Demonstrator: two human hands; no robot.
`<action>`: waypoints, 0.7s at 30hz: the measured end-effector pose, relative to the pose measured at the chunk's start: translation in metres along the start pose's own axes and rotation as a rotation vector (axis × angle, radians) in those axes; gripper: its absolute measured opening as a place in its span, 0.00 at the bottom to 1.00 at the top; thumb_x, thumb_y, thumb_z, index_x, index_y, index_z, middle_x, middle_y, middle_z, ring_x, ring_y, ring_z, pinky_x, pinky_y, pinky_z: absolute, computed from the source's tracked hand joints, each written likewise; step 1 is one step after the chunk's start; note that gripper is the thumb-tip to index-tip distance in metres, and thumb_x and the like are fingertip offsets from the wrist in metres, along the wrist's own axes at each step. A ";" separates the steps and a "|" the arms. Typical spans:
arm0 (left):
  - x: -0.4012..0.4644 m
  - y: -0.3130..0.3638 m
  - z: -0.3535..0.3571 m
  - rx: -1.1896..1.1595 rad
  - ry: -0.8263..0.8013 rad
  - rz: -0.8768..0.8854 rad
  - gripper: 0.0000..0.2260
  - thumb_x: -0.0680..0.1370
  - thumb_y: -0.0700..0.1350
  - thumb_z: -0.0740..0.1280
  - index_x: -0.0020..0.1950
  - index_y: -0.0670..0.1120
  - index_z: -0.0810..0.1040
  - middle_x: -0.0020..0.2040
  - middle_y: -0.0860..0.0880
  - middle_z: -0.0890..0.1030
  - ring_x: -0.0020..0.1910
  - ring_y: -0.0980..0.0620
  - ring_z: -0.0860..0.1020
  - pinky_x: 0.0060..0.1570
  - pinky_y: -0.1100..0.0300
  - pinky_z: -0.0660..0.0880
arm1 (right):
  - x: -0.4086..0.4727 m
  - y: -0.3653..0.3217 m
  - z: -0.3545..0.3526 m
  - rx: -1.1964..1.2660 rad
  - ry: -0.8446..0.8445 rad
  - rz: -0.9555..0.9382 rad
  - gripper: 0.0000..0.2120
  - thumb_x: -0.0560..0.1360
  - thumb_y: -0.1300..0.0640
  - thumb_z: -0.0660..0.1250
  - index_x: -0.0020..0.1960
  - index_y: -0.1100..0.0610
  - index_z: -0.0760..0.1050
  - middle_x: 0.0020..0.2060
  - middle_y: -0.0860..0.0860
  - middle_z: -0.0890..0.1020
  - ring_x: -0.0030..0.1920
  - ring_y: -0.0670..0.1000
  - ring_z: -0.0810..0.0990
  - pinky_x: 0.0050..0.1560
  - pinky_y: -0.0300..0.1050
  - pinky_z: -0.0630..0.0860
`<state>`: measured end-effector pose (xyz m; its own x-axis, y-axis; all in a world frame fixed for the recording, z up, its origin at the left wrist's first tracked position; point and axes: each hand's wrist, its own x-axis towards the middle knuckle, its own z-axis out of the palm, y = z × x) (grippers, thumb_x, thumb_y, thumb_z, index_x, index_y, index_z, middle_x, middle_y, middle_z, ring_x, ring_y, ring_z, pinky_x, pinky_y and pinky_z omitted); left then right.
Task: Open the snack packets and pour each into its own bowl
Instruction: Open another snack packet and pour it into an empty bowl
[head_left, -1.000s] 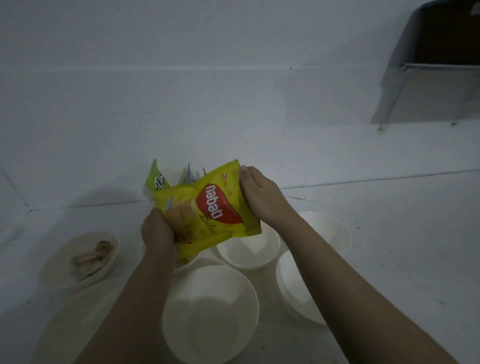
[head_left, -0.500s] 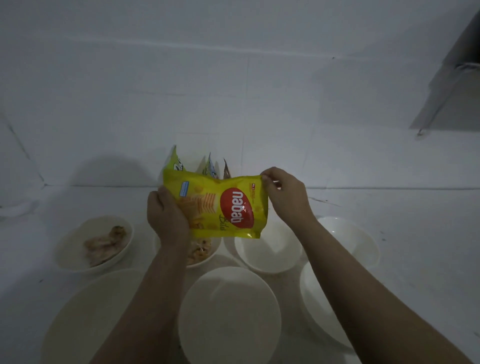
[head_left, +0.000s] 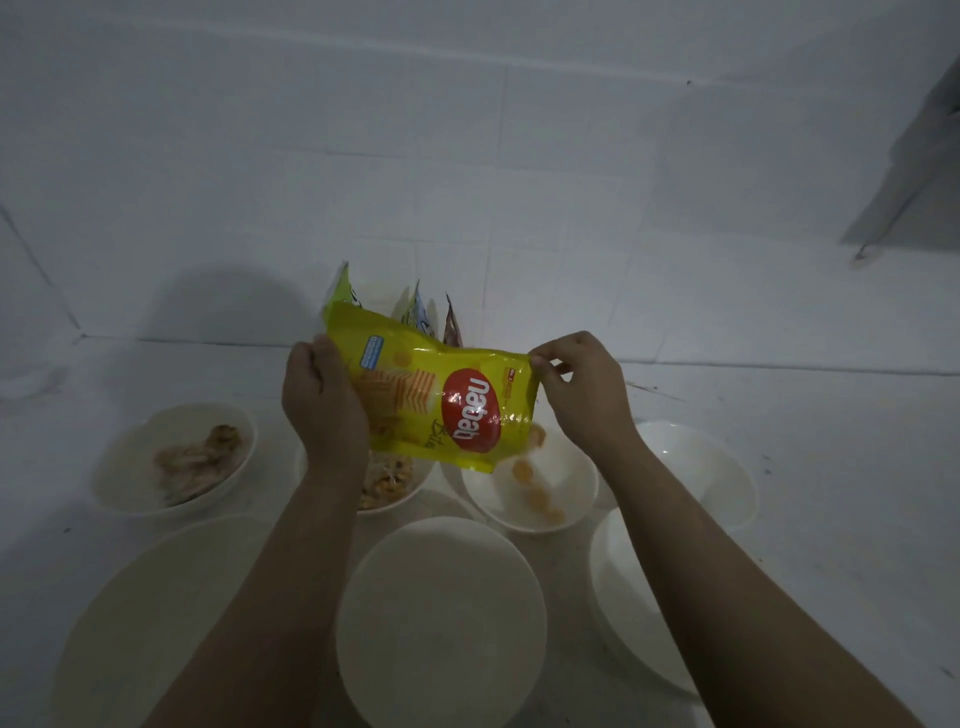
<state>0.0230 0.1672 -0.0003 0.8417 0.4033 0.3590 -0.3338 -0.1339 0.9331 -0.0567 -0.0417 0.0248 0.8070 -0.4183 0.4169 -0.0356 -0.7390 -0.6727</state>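
A yellow Nabati snack packet (head_left: 415, 395) hangs tipped on its side above the bowls, open end to the right and slightly down. My left hand (head_left: 322, 400) grips its left end, and my right hand (head_left: 582, 387) pinches its upper right corner. Round orange snack pieces (head_left: 535, 488) are dropping from the packet into the small white bowl (head_left: 576, 512) below it. Several more packets (head_left: 421, 314) stand upright behind, against the wall.
A bowl at the far left (head_left: 124, 488) holds pale brown snacks, and another bowl (head_left: 410, 491) under my left wrist holds small nut-like bits. Bare white bowls sit at front centre (head_left: 441, 623), front left (head_left: 130, 623), right front (head_left: 618, 582) and right back (head_left: 727, 478). White floor meets a white wall.
The packet has turned from upright to lying sideways with its right end tilted down, and orange pieces now fall into the bowl that was bare before.
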 end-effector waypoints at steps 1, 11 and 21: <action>-0.001 0.000 0.000 0.000 -0.003 -0.006 0.18 0.83 0.46 0.57 0.33 0.50 0.60 0.31 0.52 0.63 0.28 0.61 0.65 0.34 0.56 0.58 | 0.000 0.001 -0.001 0.002 -0.005 -0.002 0.06 0.78 0.56 0.66 0.49 0.52 0.83 0.48 0.47 0.77 0.46 0.49 0.79 0.54 0.58 0.76; 0.003 0.003 -0.006 0.002 0.005 -0.031 0.18 0.83 0.46 0.57 0.33 0.50 0.60 0.32 0.52 0.65 0.28 0.63 0.66 0.31 0.64 0.62 | 0.009 -0.010 -0.002 -0.011 -0.057 -0.020 0.07 0.79 0.56 0.66 0.49 0.53 0.82 0.49 0.47 0.78 0.43 0.46 0.76 0.55 0.57 0.77; 0.004 0.006 -0.008 -0.014 0.009 -0.047 0.18 0.83 0.47 0.57 0.33 0.50 0.60 0.32 0.52 0.64 0.29 0.60 0.64 0.34 0.57 0.60 | 0.010 -0.017 -0.006 -0.043 -0.085 0.002 0.08 0.79 0.56 0.65 0.49 0.52 0.83 0.46 0.47 0.79 0.44 0.47 0.76 0.56 0.55 0.76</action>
<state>0.0210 0.1750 0.0068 0.8529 0.4167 0.3145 -0.2998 -0.1023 0.9485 -0.0513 -0.0365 0.0444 0.8542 -0.3748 0.3604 -0.0612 -0.7608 -0.6460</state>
